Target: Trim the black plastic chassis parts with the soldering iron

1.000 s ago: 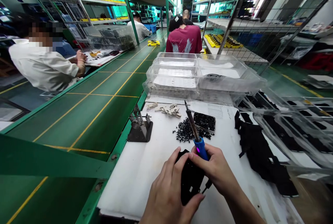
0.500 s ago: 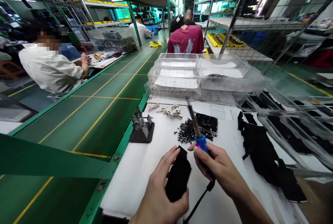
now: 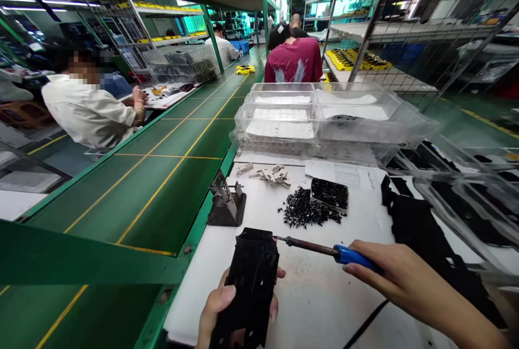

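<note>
A flat black plastic part with small holes and notches is gripped in my left hand, thumb on its face and fingers round the far edge. My right hand is closed round the blue handle of a soldering iron. The iron's tip points left and is at the upper right corner of the black part; whether it touches cannot be made out. Beyond them lies a pile of small black pieces, beside a small box filled with more of them.
A metal soldering iron stand is at the table's left edge, by the green conveyor. Pale parts lie behind. Clear trays are stacked at the back; black sheet parts lie right. Co-workers sit at left and ahead.
The iron has swung from upright to nearly level, its tip now at the black part. My right hand moved right. The black part has turned and shows a broader face.
</note>
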Available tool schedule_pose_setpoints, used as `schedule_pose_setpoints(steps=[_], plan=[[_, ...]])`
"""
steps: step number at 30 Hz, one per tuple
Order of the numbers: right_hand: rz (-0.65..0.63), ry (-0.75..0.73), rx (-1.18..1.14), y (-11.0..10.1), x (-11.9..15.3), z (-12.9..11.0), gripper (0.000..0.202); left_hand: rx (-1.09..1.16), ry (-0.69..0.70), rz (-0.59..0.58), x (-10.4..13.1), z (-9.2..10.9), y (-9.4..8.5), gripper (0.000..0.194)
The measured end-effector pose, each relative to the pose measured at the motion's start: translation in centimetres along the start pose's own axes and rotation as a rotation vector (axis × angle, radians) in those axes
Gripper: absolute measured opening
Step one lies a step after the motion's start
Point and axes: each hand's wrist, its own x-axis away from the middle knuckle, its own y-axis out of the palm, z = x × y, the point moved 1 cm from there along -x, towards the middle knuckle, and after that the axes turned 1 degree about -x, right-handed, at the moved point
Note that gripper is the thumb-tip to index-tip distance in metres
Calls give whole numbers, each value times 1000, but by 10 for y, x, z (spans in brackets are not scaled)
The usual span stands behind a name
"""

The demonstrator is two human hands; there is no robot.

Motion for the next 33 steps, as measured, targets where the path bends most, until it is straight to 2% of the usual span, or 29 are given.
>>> schedule_pose_setpoints(steps=[3, 12, 20, 33], plan=[[-28, 5, 57, -1, -2, 0, 49, -13, 30, 22, 1, -3, -4, 54], [-30, -8, 105, 3, -4, -1, 53, -82, 26, 89, 3, 0, 0, 59], [-26, -20, 112, 3, 0, 0, 49, -83, 7, 69, 6, 3, 4, 59], [44, -77, 128, 3, 5, -5, 41, 30, -43, 62, 10, 1, 0, 60]])
